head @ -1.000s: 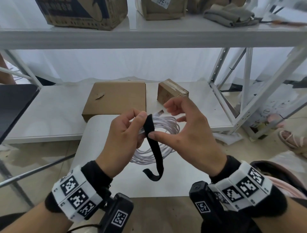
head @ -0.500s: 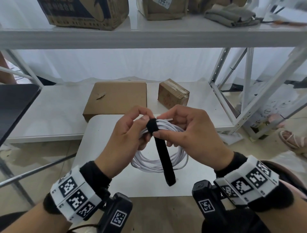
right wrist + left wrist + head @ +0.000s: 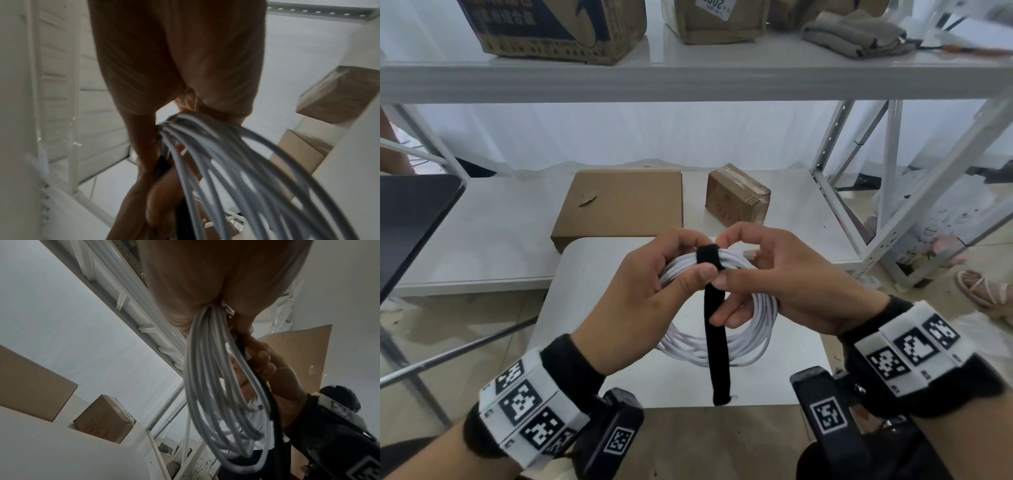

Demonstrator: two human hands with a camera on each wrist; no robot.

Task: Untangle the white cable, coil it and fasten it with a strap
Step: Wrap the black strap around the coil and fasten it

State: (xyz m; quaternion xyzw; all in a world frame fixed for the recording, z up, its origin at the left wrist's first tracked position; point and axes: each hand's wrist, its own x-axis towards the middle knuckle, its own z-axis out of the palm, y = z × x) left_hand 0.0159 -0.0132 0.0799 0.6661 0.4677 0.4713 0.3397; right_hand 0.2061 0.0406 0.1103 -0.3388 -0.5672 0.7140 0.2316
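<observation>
The white cable [image 3: 753, 339] is wound into a coil that hangs above a white table [image 3: 592, 274]. A black strap [image 3: 716, 342] is looped over the top of the coil and its long end hangs straight down. My left hand [image 3: 650, 291] grips the top of the coil, thumb pressed on the strap. My right hand [image 3: 774, 281] pinches the strap against the coil from the right, thumb tip meeting the left thumb. In the left wrist view the cable loops [image 3: 222, 394] hang from my fist. The right wrist view shows the loops [image 3: 236, 170] and a dark bit of strap [image 3: 162, 164].
A flat cardboard box [image 3: 619, 205] and a small taped carton [image 3: 736, 198] lie on the low white shelf behind the table. A higher shelf [image 3: 688, 78] carries more boxes and folded cloth. White rack posts [image 3: 893, 192] stand to the right, a dark panel [image 3: 410, 219] to the left.
The strap's upper end has been wrapped over the coil top and pressed down. My right hand closed in from an open spread to pinch it; the coil hangs lower and more upright.
</observation>
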